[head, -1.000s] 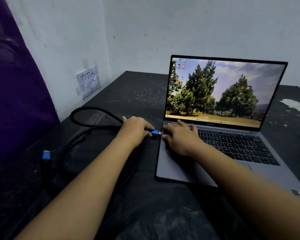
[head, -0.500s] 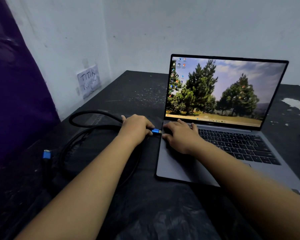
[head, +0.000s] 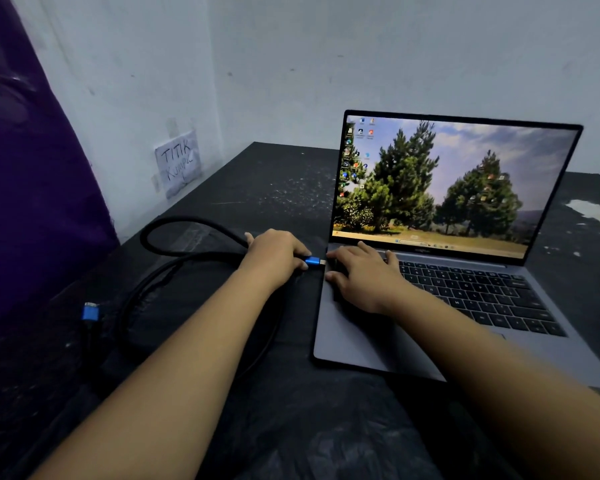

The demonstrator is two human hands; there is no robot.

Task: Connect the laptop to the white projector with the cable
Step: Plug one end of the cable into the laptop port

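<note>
An open grey laptop [head: 354, 344] with a lit screen showing trees stands on the black table [head: 274, 188]. My left hand [head: 274, 254] grips the blue plug [head: 313, 262] of a black cable [head: 174, 225], its metal tip right at the laptop's left edge. My right hand [head: 361, 275] lies flat on the laptop's left keyboard corner, fingers spread. The cable loops back to the left, and its other blue plug [head: 90, 311] lies loose on the table. No white projector is in view.
A purple cloth [head: 32, 188] hangs at the left. A paper note [head: 179, 164] is taped to the white wall. A white patch [head: 593, 211] marks the table at the far right.
The blue plug has stayed at the laptop's left edge, and both hands have barely shifted. The cable loop has not moved.
</note>
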